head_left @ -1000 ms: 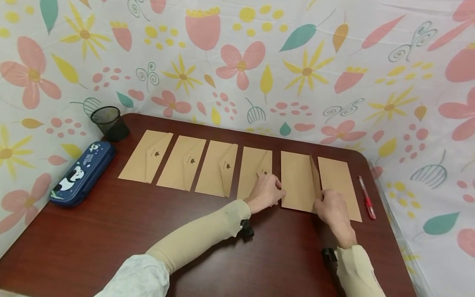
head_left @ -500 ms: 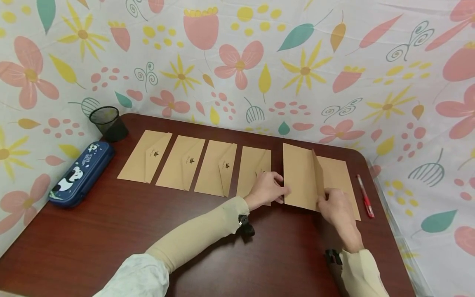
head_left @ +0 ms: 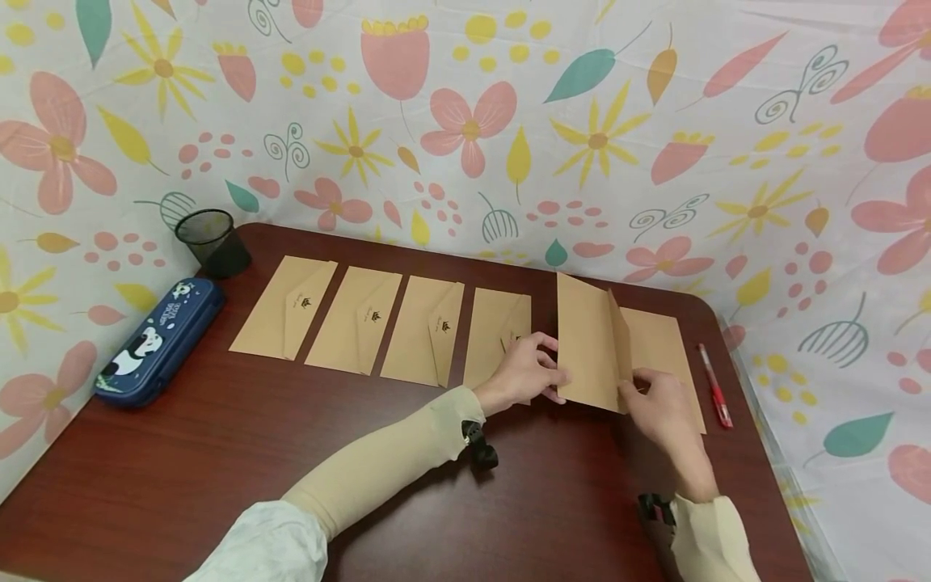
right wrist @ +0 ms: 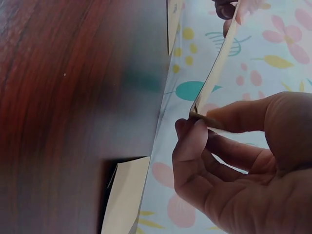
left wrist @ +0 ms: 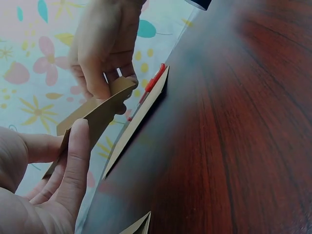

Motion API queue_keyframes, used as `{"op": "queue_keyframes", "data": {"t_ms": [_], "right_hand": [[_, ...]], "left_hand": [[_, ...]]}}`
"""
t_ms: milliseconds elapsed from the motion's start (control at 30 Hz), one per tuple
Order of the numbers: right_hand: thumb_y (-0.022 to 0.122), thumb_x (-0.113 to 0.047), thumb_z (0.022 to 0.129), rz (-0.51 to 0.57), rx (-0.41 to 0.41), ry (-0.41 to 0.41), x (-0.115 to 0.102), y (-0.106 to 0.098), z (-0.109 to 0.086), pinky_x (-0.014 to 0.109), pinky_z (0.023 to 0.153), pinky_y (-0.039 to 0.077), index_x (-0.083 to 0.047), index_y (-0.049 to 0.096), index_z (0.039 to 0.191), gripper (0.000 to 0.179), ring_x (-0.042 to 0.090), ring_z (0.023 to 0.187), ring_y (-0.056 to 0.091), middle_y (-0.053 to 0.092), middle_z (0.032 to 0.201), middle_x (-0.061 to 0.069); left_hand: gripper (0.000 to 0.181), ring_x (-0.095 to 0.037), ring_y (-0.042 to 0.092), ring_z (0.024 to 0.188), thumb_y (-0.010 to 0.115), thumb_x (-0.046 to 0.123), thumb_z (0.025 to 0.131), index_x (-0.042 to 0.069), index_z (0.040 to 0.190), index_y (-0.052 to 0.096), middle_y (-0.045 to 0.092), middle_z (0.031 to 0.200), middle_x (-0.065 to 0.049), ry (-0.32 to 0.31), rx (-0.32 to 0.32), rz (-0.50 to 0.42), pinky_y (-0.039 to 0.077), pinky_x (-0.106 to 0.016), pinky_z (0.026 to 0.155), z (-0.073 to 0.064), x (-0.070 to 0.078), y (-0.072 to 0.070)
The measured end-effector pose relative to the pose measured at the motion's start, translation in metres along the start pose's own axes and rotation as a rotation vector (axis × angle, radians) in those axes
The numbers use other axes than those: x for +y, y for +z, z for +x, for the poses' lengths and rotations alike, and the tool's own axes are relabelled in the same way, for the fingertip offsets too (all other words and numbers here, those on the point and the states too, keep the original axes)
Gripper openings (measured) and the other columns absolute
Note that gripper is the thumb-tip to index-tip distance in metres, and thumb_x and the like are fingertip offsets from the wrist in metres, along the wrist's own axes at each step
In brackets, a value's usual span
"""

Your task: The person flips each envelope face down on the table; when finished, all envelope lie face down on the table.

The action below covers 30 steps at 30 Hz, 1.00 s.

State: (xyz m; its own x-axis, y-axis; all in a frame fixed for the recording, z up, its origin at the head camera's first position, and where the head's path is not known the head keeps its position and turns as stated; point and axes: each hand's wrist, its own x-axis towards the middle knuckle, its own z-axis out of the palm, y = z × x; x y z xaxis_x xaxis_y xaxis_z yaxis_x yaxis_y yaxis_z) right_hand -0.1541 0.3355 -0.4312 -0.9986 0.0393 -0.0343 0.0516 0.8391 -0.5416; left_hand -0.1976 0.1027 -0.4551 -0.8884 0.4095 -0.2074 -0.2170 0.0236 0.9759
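My left hand (head_left: 525, 370) pinches the left edge of a brown kraft envelope (head_left: 587, 347), fingers on one side and thumb on the other. The right-hand fingers (right wrist: 192, 141) and thumb pinch the envelope's flap at its near right corner, as my right hand (head_left: 662, 412) shows in the head view. The flap (head_left: 621, 335) stands partly raised. In the left wrist view the envelope (left wrist: 105, 114) is lifted off the table between both hands. Another envelope (head_left: 658, 347) lies flat behind and right of it, partly covered.
Several envelopes with folded flaps and crown prints lie in a row to the left, one (head_left: 425, 331) among them. A red pen (head_left: 716, 386) lies at the right edge. A blue panda pencil case (head_left: 160, 339) and black mesh cup (head_left: 214, 242) stand far left.
Both hands have lifted the envelope from the table and tilted it, its far edge rising. My left fingers have moved round its left edge. The other envelopes have stayed put.
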Motion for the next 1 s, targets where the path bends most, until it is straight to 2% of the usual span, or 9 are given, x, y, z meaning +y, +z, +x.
{"op": "queue_keyframes", "data": {"t_ms": [100, 233, 300, 400, 500, 600, 700, 833, 1000], "right_hand": [[0.065, -0.021, 0.107, 0.034, 0.008, -0.011, 0.002, 0.000, -0.003, 0.025, 0.065, 0.048, 0.007, 0.076, 0.120, 0.033, 0.022, 0.085, 0.067, 0.077, 0.108, 0.027], [0.067, -0.031, 0.109, 0.097, -0.018, 0.029, 0.003, 0.000, -0.006, 0.024, 0.063, 0.051, 0.006, 0.072, 0.132, 0.044, 0.014, 0.078, 0.070, 0.077, 0.115, 0.027], [0.066, -0.035, 0.109, 0.156, -0.038, 0.066, 0.004, 0.001, -0.006, 0.025, 0.062, 0.053, 0.004, 0.071, 0.136, 0.048, 0.009, 0.072, 0.068, 0.078, 0.109, 0.021], [0.066, -0.040, 0.109, 0.233, -0.065, 0.118, 0.006, 0.001, -0.005, 0.025, 0.064, 0.054, 0.004, 0.067, 0.143, 0.055, 0.004, 0.073, 0.065, 0.077, 0.099, 0.007], [0.068, -0.040, 0.108, 0.309, -0.092, 0.157, 0.007, 0.001, -0.005, 0.024, 0.068, 0.056, 0.003, 0.062, 0.148, 0.059, 0.001, 0.076, 0.062, 0.070, 0.093, -0.009], [0.073, -0.037, 0.105, 0.387, -0.107, 0.168, 0.007, -0.001, -0.006, 0.023, 0.070, 0.056, 0.002, 0.061, 0.149, 0.060, -0.001, 0.078, 0.062, 0.066, 0.092, -0.017], [0.076, -0.033, 0.104, 0.461, -0.116, 0.167, 0.006, -0.003, -0.008, 0.021, 0.072, 0.056, 0.004, 0.060, 0.148, 0.060, -0.002, 0.080, 0.064, 0.068, 0.090, -0.022], [0.076, -0.029, 0.104, 0.548, -0.131, 0.174, 0.004, -0.006, -0.011, 0.020, 0.075, 0.056, 0.005, 0.059, 0.147, 0.057, -0.004, 0.084, 0.070, 0.073, 0.092, -0.026], [0.075, -0.026, 0.104, 0.638, -0.161, 0.160, -0.001, -0.010, -0.010, 0.023, 0.076, 0.058, -0.003, 0.065, 0.141, 0.045, -0.001, 0.087, 0.073, 0.077, 0.095, -0.023]], "left_hand": [[0.046, -0.019, 0.075, 0.057, 0.079, -0.001, 0.096, 0.004, 0.137, 0.058, 0.068, 0.093, -0.006, 0.007, 0.002, 0.001, 0.068, -0.046, 0.073, -0.001, 0.000, 0.000], [0.046, -0.020, 0.076, 0.059, 0.079, 0.000, 0.096, 0.004, 0.137, 0.058, 0.068, 0.094, -0.005, 0.009, 0.013, 0.018, 0.065, -0.040, 0.066, -0.002, 0.000, -0.001], [0.046, -0.022, 0.077, 0.061, 0.080, 0.002, 0.096, 0.005, 0.137, 0.058, 0.067, 0.094, -0.005, 0.010, 0.017, 0.026, 0.066, -0.039, 0.067, -0.002, -0.001, -0.001], [0.047, -0.025, 0.079, 0.063, 0.080, 0.002, 0.097, 0.004, 0.138, 0.058, 0.066, 0.095, -0.006, 0.011, 0.019, 0.026, 0.068, -0.040, 0.073, -0.002, -0.002, -0.001], [0.048, -0.025, 0.080, 0.065, 0.080, 0.005, 0.097, 0.004, 0.140, 0.058, 0.067, 0.097, -0.005, 0.011, 0.026, 0.052, 0.064, -0.032, 0.065, -0.002, -0.004, -0.001], [0.049, -0.020, 0.079, 0.063, 0.082, 0.009, 0.097, 0.005, 0.141, 0.059, 0.068, 0.098, -0.004, 0.003, 0.036, 0.103, 0.051, -0.025, 0.049, -0.002, -0.004, 0.000], [0.050, -0.015, 0.075, 0.059, 0.083, 0.012, 0.096, 0.006, 0.141, 0.060, 0.069, 0.098, -0.002, -0.001, 0.047, 0.171, 0.040, -0.021, 0.043, -0.002, -0.004, 0.002], [0.052, -0.012, 0.072, 0.056, 0.082, 0.013, 0.096, 0.005, 0.142, 0.060, 0.069, 0.096, -0.001, -0.015, 0.041, 0.231, 0.041, -0.021, 0.043, -0.003, -0.003, 0.006], [0.055, -0.015, 0.074, 0.059, 0.082, 0.014, 0.094, 0.002, 0.144, 0.060, 0.071, 0.097, -0.003, -0.033, 0.027, 0.277, 0.047, -0.023, 0.048, 0.000, -0.001, 0.006]]}}
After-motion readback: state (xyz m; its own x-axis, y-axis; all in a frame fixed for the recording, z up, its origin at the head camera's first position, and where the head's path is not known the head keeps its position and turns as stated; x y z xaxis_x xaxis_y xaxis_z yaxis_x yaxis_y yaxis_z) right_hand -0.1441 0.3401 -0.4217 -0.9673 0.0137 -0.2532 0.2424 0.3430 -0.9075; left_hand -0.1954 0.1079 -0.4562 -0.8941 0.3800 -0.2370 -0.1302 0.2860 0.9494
